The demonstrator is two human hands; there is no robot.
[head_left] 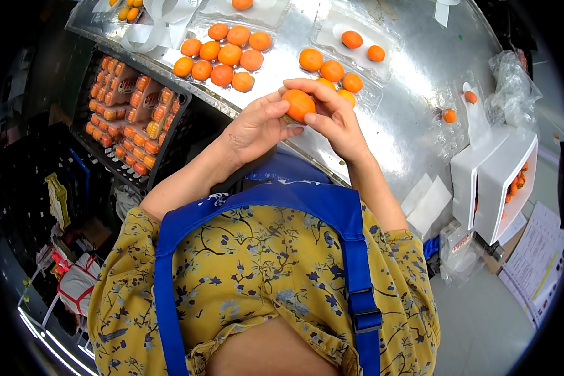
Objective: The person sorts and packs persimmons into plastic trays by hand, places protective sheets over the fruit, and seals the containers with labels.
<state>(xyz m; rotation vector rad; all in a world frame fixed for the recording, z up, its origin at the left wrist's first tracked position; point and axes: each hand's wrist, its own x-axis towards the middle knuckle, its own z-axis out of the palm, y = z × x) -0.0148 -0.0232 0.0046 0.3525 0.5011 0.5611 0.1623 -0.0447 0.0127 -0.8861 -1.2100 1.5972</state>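
An orange fruit (299,104) is held between both hands above the front edge of the metal table (407,119). My left hand (257,125) grips it from the left with thumb and fingers. On its right side, my right hand (335,119) has its thumb and fingers around it. Beyond my left hand lies a clear tray with several orange fruits (230,54) in rows. A second clear tray, holding several fruits (332,71), sits just behind my right hand, which partly hides it.
A black crate with packed fruit (131,119) stands at the left. Farther back is a tray with two fruits (351,39). One loose fruit (450,115) lies at the right, near a white box (489,182), crumpled plastic (511,81) and printed sheets (532,263).
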